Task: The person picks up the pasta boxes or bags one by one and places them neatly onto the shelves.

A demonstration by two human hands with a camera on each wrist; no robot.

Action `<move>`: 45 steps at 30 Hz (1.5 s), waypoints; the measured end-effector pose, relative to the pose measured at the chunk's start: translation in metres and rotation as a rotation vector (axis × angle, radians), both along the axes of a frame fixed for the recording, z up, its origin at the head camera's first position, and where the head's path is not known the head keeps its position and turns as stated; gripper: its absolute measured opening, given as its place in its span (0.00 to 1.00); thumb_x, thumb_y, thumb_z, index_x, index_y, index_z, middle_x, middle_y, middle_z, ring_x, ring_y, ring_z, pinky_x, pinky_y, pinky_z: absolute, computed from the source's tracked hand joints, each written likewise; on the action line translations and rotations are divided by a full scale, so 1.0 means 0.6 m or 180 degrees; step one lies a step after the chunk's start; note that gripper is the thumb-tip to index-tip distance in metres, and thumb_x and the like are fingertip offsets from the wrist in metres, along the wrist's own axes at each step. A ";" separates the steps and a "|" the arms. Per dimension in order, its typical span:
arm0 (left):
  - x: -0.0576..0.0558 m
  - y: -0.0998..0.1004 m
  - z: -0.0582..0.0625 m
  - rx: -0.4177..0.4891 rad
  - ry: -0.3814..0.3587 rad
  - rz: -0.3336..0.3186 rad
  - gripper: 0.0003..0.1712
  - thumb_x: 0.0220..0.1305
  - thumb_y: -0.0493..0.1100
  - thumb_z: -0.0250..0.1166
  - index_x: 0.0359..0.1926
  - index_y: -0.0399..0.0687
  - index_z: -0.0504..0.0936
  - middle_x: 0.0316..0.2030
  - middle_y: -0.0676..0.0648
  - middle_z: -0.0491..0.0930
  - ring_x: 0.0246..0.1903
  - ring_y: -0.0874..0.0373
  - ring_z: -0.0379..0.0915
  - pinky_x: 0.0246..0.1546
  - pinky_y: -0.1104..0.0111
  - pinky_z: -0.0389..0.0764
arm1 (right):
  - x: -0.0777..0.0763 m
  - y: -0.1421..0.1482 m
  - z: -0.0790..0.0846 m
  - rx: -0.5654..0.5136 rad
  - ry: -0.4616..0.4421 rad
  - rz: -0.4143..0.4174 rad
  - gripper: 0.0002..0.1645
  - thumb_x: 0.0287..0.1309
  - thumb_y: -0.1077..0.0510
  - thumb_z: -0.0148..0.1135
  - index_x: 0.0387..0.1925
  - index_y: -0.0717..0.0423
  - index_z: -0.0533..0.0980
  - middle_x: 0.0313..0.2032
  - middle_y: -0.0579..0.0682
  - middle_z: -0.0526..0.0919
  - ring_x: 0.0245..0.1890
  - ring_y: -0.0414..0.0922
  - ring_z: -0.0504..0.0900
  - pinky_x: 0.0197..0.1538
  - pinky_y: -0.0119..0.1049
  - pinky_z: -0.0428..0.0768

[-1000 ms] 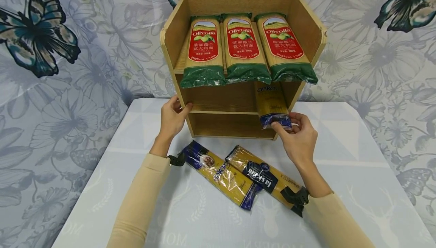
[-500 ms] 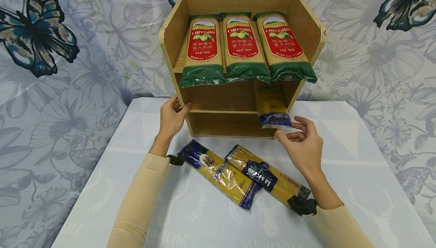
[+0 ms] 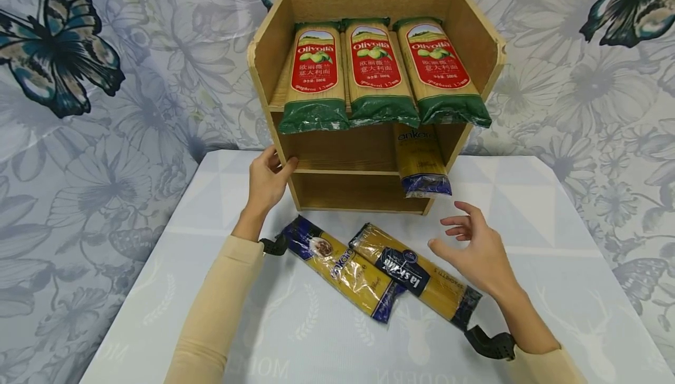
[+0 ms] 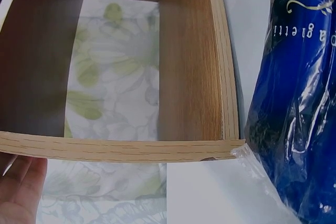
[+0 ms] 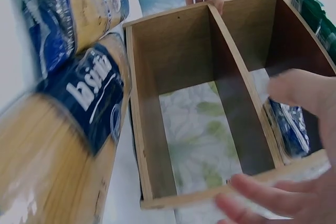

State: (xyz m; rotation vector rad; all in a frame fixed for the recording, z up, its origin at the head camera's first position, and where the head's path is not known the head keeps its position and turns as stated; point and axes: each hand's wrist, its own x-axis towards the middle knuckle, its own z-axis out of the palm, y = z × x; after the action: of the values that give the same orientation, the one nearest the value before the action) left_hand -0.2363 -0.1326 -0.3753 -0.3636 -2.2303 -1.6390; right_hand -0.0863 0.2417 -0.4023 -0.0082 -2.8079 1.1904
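Observation:
My left hand (image 3: pixel 268 180) holds the left side of a wooden shelf (image 3: pixel 348 189), thumb at its front edge and fingers against the outer side. Off the right front corner, my right hand (image 3: pixel 477 249) is empty, thumb and fingers spread apart. On the middle level at the right lies a yellow-and-blue Ankara pasta packet (image 3: pixel 422 158), its blue end jutting past the front edge. Two more packets lie on the table before the shelf: an Ankara spaghetti packet (image 3: pixel 343 269) and a La Sirk-looking dark-labelled spaghetti packet (image 3: pixel 413 272), their sides overlapping.
Three green-ended Olivoilà spaghetti packets (image 3: pixel 377 73) lie side by side on the top level. The shelf stands on a pale patterned table (image 3: pixel 316 349), close to a flowered backdrop (image 3: pixel 132 138) with butterflies. Black wrist-camera mounts (image 3: pixel 490 343) sit near the sleeves.
My right hand has let go of the Ankara packet's blue end and drawn back, down and to the right, its fingers spreading. The packet stays on the middle level; my left hand keeps its place.

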 end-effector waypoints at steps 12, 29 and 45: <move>0.002 0.001 0.001 0.0005 -0.0002 -0.0011 0.20 0.67 0.29 0.65 0.59 0.25 0.78 0.46 0.27 0.84 0.50 0.36 0.82 0.52 0.48 0.82 | 0.037 0.028 -0.037 0.0611 -0.0942 0.0429 0.65 0.46 0.40 0.81 0.75 0.64 0.56 0.61 0.65 0.76 0.57 0.64 0.77 0.52 0.62 0.80; 0.000 0.000 -0.002 0.0028 0.0033 -0.0045 0.20 0.67 0.28 0.65 0.59 0.25 0.77 0.46 0.27 0.83 0.51 0.36 0.82 0.53 0.47 0.81 | 0.061 0.032 -0.074 0.0698 -0.1251 0.0543 0.68 0.28 0.47 0.90 0.69 0.67 0.65 0.54 0.58 0.79 0.48 0.52 0.79 0.52 0.57 0.80; 0.001 -0.001 -0.002 0.0043 0.0019 -0.0033 0.21 0.67 0.28 0.64 0.59 0.24 0.77 0.47 0.27 0.83 0.51 0.36 0.82 0.53 0.48 0.81 | 0.043 0.033 -0.085 0.0725 -0.1472 0.0579 0.49 0.26 0.53 0.91 0.52 0.66 0.76 0.38 0.50 0.80 0.36 0.46 0.77 0.44 0.48 0.80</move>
State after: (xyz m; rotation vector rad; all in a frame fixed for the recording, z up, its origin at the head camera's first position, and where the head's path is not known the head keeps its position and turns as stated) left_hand -0.2355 -0.1335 -0.3768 -0.3768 -2.2154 -1.6554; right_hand -0.0606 0.2613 -0.4533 -0.0141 -3.4022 0.9970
